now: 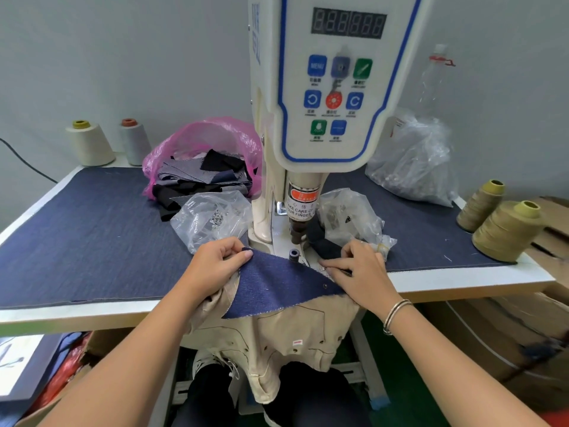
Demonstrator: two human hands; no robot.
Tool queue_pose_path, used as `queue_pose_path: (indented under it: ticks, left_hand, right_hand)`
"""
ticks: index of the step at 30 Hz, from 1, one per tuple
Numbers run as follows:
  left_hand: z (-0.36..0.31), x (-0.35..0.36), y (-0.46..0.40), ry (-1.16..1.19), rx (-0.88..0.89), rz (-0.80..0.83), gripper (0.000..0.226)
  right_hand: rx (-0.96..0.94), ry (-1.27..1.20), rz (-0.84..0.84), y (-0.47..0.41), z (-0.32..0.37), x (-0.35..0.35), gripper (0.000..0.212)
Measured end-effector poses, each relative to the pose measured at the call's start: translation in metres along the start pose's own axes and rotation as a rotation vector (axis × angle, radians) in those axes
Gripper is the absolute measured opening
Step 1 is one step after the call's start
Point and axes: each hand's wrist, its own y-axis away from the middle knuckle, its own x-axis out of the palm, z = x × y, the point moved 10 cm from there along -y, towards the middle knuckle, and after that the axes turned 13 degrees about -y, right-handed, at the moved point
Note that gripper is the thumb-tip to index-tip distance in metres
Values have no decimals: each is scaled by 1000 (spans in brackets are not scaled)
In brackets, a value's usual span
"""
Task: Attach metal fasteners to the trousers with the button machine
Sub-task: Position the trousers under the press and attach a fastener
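Trousers (277,343): beige, soft and limp, draped from the lap up over the worktop (462,283) edge below both wrists. They look light but will sag and slide unless held; metal fasteners already show along the waistband.

Denim patch (277,282): dark blue, lying on top of the trousers between the hands. Thin, floppy, likely to wrinkle; best held at its corners and kept taut.

Left hand (215,263): pinches the patch's left corner between thumb and forefinger.

Right hand (360,269): fingers mostly extended, pressing the patch's right edge flat; whether it pinches anything small cannot be told.

Die (294,254): just beyond the patch, between the hands, under the machine (332,87) punch. Fingers stand near it: pinch hazard.

Bags (209,217) of fasteners lie beyond each hand.
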Motion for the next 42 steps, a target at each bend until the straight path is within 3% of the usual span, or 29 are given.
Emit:
queue_pose_path:
  ticks: [11,16,19,22,27,34,42]
  left_hand:
    - [-2,0,1,2,2,1,27]
    - [-2,-1,1,-8,2,1,27]
    - [-2,-1,0,-10,1,6,25]
    - [-2,-1,1,-17,-5,5,25]
    - [-2,0,2,25,-17,26,20]
    - [-4,1,2,33,-23,44,20]
    - [-3,1,1,39,-17,58,18]
  right_hand:
    - [89,-131,-53,-4,-7,-4,1]
    - [98,-161,-76,-8,7,-8,8]
    - [27,-406,-122,-15,37,-19,16]
    - [-85,-534,-67,-22,73,-19,31]
    - [-83,-425,-10,-23,78,-13,28]
    - [-216,-174,-56,-22,92,-17,11]
    - [-220,-220,-78,-16,92,-22,4]
